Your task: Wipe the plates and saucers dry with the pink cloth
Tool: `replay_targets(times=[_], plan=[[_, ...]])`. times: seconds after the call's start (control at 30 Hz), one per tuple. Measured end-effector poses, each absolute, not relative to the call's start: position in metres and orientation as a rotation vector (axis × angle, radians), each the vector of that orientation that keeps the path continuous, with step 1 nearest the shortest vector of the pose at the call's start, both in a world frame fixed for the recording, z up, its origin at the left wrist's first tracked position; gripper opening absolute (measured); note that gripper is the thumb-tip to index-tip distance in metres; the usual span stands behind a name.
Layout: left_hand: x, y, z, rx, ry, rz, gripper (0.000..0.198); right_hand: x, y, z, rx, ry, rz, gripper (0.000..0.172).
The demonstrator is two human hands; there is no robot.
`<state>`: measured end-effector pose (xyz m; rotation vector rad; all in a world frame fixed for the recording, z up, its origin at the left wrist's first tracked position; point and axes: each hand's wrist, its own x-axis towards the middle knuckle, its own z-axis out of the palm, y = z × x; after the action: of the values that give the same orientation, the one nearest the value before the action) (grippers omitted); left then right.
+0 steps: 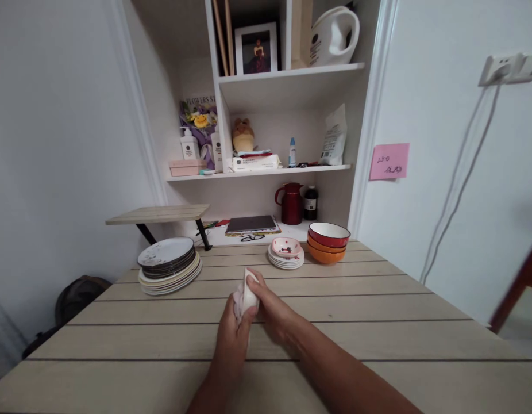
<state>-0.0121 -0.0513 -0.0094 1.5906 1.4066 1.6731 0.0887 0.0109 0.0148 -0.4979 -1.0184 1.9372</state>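
Both of my hands meet above the middle of the wooden table (378,310). My left hand (232,333) is closed around a small white dish (249,294) held on edge, with what looks like a pale cloth pressed against it. My right hand (270,305) grips the same dish from the right, fingers curled over its top rim. Beyond them stand a stack of small pink-and-white saucers (286,254), a stack of red and orange bowls (328,242) and a stack of large plates (169,265).
A low wooden riser (158,215) stands at the table's back left. Shelves behind hold a red jug (290,203), a dark bottle (310,202), a tablet (251,224), bottles and a white kettle (334,35). A pink note (389,161) is stuck on the right wall.
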Motion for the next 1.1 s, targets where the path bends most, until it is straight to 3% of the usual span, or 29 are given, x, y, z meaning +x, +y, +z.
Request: replay_targets(times=[0.13,0.43,0.6,0.77,0.87,1.0,1.1], plan=[[-0.013,-0.049,-0.007,1.462,1.362,1.673,0.046,0.088,0.007,0.013,-0.420,-1.145,1.855,0.081],[-0.027,-0.030,-0.056,1.915,1.599,1.513,0.076,0.085,0.005,0.017,-0.419,-0.819,2.043,0.066],[-0.035,-0.020,-0.057,2.400,1.716,1.322,0.060,0.088,0.015,0.020,-0.566,-0.619,2.164,0.042],[-0.029,-0.020,-0.041,2.684,1.676,1.298,0.044,0.099,0.028,0.022,-0.666,-0.698,2.365,0.053],[-0.023,-0.027,-0.035,2.404,1.647,1.462,0.038,0.101,0.027,0.024,-0.615,-0.797,2.402,0.059],[-0.018,-0.037,-0.027,1.744,1.510,1.606,0.046,0.095,0.017,0.022,-0.471,-0.925,2.060,0.047],[-0.016,-0.042,-0.020,1.537,1.464,1.597,0.054,0.090,0.009,0.019,-0.408,-1.018,1.909,0.069]])
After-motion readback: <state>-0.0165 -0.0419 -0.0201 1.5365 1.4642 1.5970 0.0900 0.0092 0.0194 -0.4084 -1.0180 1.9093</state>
